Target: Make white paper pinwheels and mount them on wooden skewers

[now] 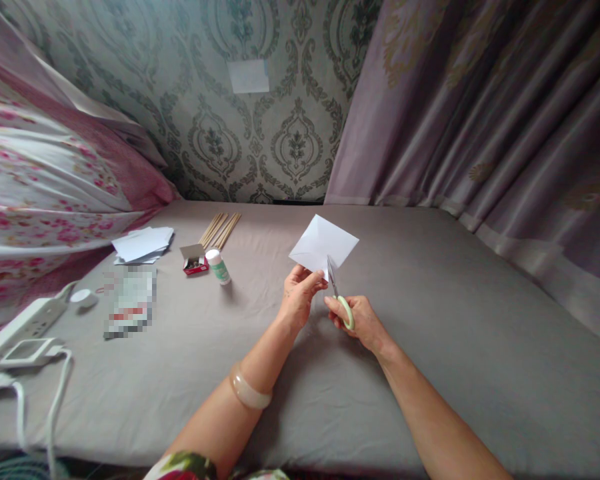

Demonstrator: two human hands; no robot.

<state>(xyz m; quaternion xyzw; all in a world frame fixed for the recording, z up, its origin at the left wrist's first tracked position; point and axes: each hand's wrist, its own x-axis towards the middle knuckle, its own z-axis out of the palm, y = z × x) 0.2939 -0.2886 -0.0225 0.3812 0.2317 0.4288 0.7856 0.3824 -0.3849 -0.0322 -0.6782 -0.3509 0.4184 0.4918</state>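
A white sheet of paper (324, 241) with crease lines is held up over the grey cloth, turned so a corner points away from me. My left hand (300, 293) pinches its near corner between thumb and fingers. In my right hand (357, 319) are scissors (347, 312) with pale green handles. Their blades reach up to the near right edge of the paper, close to my left fingertips. How far the blades are parted is hard to make out.
At the left lie a stack of white papers (144, 244), thin wooden sticks (220, 230), a small open red box (195, 261) and an upright white-and-green bottle (218, 267). A power strip (25, 330) with white cables, a round white lid (83, 298) and a blurred packet (130, 303) are nearer. Curtains (430, 120) hang right.
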